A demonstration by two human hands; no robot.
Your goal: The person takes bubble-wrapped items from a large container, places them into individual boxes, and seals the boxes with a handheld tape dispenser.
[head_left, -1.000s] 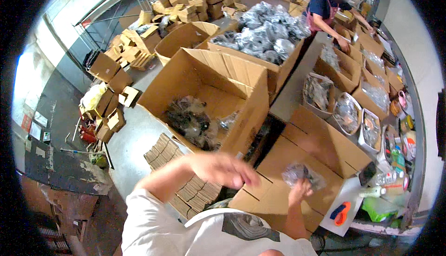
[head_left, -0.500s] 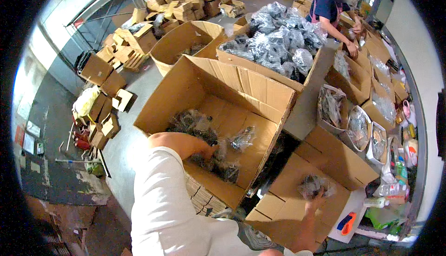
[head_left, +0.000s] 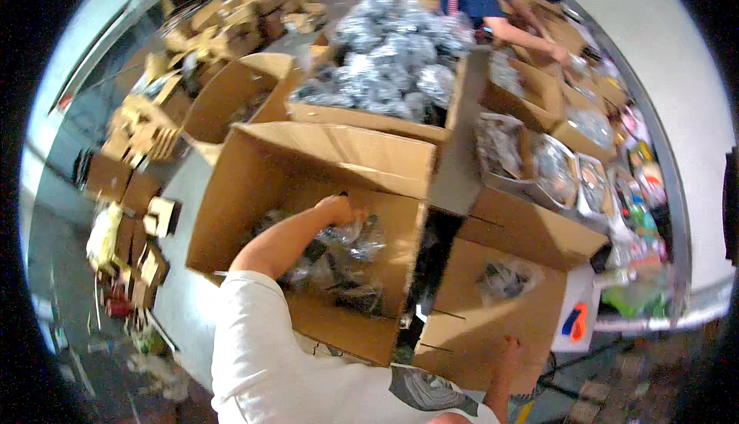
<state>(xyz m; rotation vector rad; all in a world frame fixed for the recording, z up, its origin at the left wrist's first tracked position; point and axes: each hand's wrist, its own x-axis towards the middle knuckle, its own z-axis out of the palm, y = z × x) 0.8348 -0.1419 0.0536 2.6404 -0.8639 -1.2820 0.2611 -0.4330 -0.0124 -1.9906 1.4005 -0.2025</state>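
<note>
The left hand [head_left: 339,212] is inside a deep cardboard box [head_left: 377,155], over a jumble of film-wrapped bundles [head_left: 331,270], its fingers at the clear plastic near the box's middle. The right hand [head_left: 514,348] is over an opened-out carton [head_left: 473,332], apart from the single wrapped bundle [head_left: 506,279] lying there. Motion blur softens both hands, so I cannot tell whether the left fingers are closed on a bag or only touching it, nor whether the right ones are loose or curled.

The likeliest trouble is a slip: slick, loose film gives poor purchase, and a pinch on the wrapping alone could let the contents swing or drop. Crumpled neighbours could cling and be dragged along, or a bag could tear on the box's raw rim. The lone bundle could slide if the carton were knocked, and a piece fumbled between the two could fall into the dark gap [head_left: 431,262] beside the box.

The film is thin, glossy and wrinkled, with dark, shapeless contents showing through. The box is stiff, matt brown board with tall, straight walls; the carton is flatter, slit along its folds, with one flap [head_left: 523,224] raised behind the bundle. Farther back, a heap of silvery bags [head_left: 392,62] mounds above its own box.
</note>
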